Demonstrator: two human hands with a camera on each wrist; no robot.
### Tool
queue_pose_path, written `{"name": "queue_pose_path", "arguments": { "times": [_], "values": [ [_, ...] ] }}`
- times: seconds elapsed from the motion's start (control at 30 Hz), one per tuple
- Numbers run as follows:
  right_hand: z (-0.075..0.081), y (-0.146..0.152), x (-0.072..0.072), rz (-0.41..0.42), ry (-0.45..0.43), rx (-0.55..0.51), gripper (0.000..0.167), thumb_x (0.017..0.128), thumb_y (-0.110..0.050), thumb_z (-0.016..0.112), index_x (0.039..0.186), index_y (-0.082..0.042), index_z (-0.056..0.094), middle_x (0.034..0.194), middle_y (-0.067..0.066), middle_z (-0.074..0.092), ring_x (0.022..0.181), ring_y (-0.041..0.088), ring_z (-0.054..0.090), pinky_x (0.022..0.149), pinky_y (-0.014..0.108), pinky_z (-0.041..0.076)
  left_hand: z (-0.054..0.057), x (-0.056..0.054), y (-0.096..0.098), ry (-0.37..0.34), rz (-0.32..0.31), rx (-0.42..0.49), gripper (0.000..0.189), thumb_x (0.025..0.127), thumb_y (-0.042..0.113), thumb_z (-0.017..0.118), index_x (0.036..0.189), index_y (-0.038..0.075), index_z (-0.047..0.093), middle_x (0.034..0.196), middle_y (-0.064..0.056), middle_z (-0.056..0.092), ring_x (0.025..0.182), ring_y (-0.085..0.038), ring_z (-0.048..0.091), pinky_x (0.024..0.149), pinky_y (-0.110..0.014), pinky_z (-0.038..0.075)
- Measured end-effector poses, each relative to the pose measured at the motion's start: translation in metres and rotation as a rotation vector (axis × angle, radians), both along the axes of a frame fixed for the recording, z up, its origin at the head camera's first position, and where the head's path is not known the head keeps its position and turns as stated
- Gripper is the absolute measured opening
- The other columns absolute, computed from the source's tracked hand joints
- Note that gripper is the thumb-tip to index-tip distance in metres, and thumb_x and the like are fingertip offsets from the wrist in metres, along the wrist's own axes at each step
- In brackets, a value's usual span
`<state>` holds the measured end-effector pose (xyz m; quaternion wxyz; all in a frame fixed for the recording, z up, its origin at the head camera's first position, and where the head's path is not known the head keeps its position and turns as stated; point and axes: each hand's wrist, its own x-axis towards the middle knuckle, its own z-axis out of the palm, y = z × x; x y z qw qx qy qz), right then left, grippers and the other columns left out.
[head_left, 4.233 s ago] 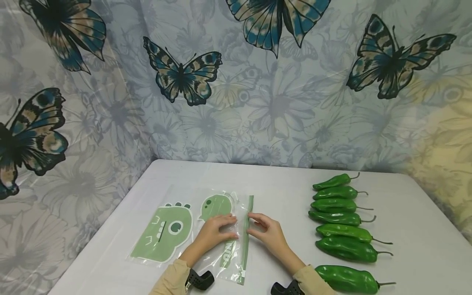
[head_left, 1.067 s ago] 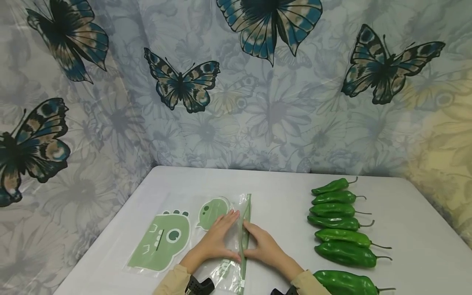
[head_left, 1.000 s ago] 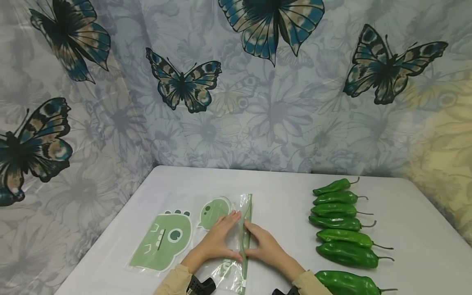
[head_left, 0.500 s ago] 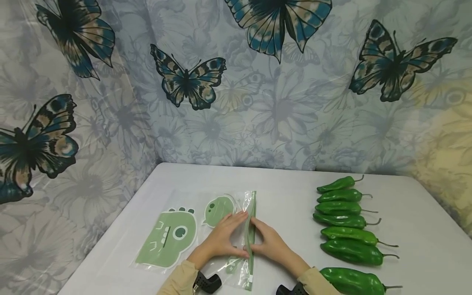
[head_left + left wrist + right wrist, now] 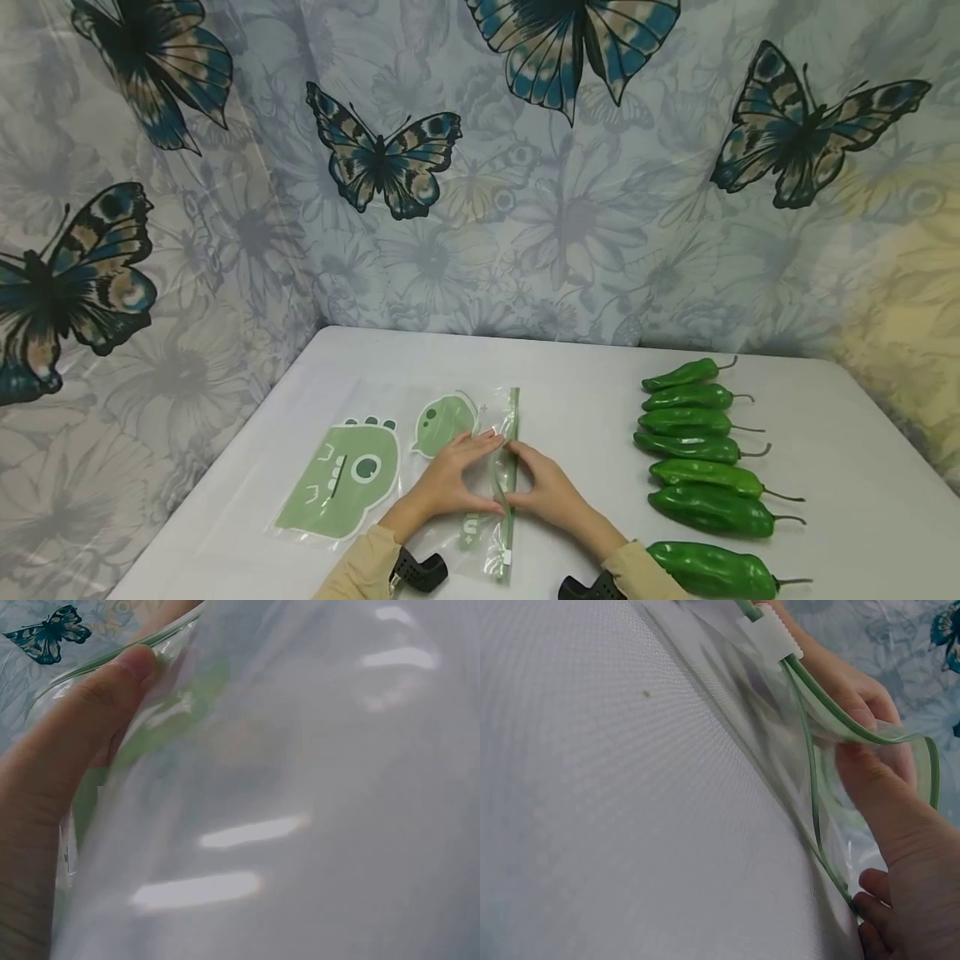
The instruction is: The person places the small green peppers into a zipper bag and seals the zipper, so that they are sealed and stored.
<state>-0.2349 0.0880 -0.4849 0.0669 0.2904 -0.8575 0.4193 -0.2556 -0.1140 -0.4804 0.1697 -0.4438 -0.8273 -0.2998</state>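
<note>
A clear slider zip bag [image 5: 341, 475] printed with green dinosaur faces lies flat on the table, its green zip edge to the right. My left hand [image 5: 446, 483] holds the film just inside that edge, thumb and fingers arched apart. Facing it, my right hand [image 5: 555, 492] grips the zip edge from outside. The right wrist view shows the two green zip strips parted above the white slider [image 5: 776, 634], with my right thumb [image 5: 877, 795] at the raised lip. In the left wrist view my left thumb [image 5: 112, 690] presses on the film beside the edge.
Several green peppers [image 5: 708, 508] lie in a column on the right side of the white table [image 5: 577, 392], stems pointing right. The nearest pepper [image 5: 712, 571] is close to my right sleeve [image 5: 645, 571]. A butterfly-patterned cloth [image 5: 570, 225] hangs behind the table.
Since the oldest frame, my fingers have spread wider along the zip edge and the edge has bent and parted between them. Over the last second my hands have barely moved.
</note>
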Motion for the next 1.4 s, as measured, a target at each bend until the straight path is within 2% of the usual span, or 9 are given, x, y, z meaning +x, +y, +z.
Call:
{"name": "queue_pose_path", "arguments": {
  "times": [0.3, 0.43, 0.57, 0.7, 0.93, 1.2, 1.33, 1.4],
  "values": [
    [-0.006, -0.001, 0.002, 0.019, 0.02, 0.014, 0.078, 0.068, -0.04, 0.075, 0.126, 0.002, 0.045, 0.123, 0.012, 0.052, 0.116, 0.029, 0.044, 0.094, 0.043, 0.033, -0.002, 0.004, -0.002, -0.082, 0.016, 0.084, 0.085, 0.057, 0.044, 0.08, 0.126, 0.004, 0.051, 0.125, -0.008, 0.051, 0.116, -0.017, 0.045, 0.099, -0.047, 0.025],
    [-0.006, 0.0, 0.001, 0.03, 0.039, 0.033, 0.076, 0.069, -0.039, 0.075, 0.126, 0.002, 0.045, 0.122, 0.012, 0.052, 0.115, 0.029, 0.044, 0.094, 0.042, 0.034, 0.001, 0.007, -0.001, -0.158, 0.053, 0.129, 0.083, 0.055, 0.04, 0.082, 0.125, 0.007, 0.052, 0.125, -0.006, 0.052, 0.115, -0.029, 0.045, 0.097, -0.051, 0.026],
    [-0.001, 0.001, 0.0, 0.036, 0.034, 0.032, 0.074, 0.068, -0.032, 0.077, 0.126, 0.002, 0.045, 0.123, 0.012, 0.052, 0.115, 0.029, 0.044, 0.095, 0.042, 0.034, 0.006, 0.008, -0.001, -0.237, 0.1, 0.16, 0.08, 0.055, 0.038, 0.083, 0.125, 0.012, 0.054, 0.123, -0.003, 0.053, 0.116, -0.041, 0.039, 0.092, -0.057, 0.029],
    [0.002, 0.002, -0.001, 0.033, 0.023, 0.024, 0.073, 0.066, -0.025, 0.078, 0.126, 0.002, 0.046, 0.123, 0.013, 0.051, 0.116, 0.029, 0.044, 0.094, 0.042, 0.034, 0.011, 0.008, -0.001, -0.284, 0.128, 0.189, 0.078, 0.055, 0.036, 0.083, 0.125, 0.015, 0.054, 0.122, 0.0, 0.054, 0.117, -0.044, 0.036, 0.088, -0.061, 0.029],
    [0.005, 0.001, 0.0, 0.032, -0.03, 0.018, 0.073, 0.066, -0.021, 0.078, 0.127, 0.002, 0.045, 0.125, 0.014, 0.049, 0.118, 0.03, 0.041, 0.095, 0.043, 0.033, 0.013, 0.008, -0.005, -0.275, 0.112, 0.3, 0.072, 0.054, 0.024, 0.086, 0.118, 0.007, 0.059, 0.117, -0.005, 0.058, 0.114, -0.046, 0.039, 0.087, -0.063, 0.028],
    [0.008, 0.0, -0.003, 0.028, -0.034, 0.007, 0.074, 0.064, -0.02, 0.079, 0.126, 0.002, 0.045, 0.125, 0.013, 0.05, 0.118, 0.029, 0.042, 0.096, 0.042, 0.033, 0.014, 0.005, -0.007, -0.294, 0.113, 0.371, 0.072, 0.051, 0.018, 0.086, 0.117, 0.005, 0.059, 0.118, -0.006, 0.057, 0.116, -0.043, 0.038, 0.092, -0.059, 0.026],
    [0.006, 0.001, -0.003, 0.016, -0.038, -0.005, 0.074, 0.063, -0.02, 0.08, 0.125, 0.002, 0.047, 0.124, 0.012, 0.05, 0.117, 0.029, 0.042, 0.096, 0.042, 0.032, 0.015, 0.005, -0.006, -0.281, 0.107, 0.398, 0.071, 0.048, 0.012, 0.087, 0.113, -0.001, 0.06, 0.113, -0.012, 0.059, 0.114, -0.045, 0.04, 0.092, -0.058, 0.027],
    [0.004, 0.002, -0.002, 0.014, -0.044, -0.011, 0.073, 0.063, -0.02, 0.08, 0.125, 0.001, 0.047, 0.124, 0.012, 0.051, 0.117, 0.029, 0.042, 0.096, 0.042, 0.032, 0.02, 0.008, -0.005, -0.272, 0.104, 0.408, 0.07, 0.047, 0.008, 0.087, 0.11, -0.005, 0.06, 0.11, -0.016, 0.059, 0.111, -0.049, 0.04, 0.091, -0.059, 0.028]
  ]
}}
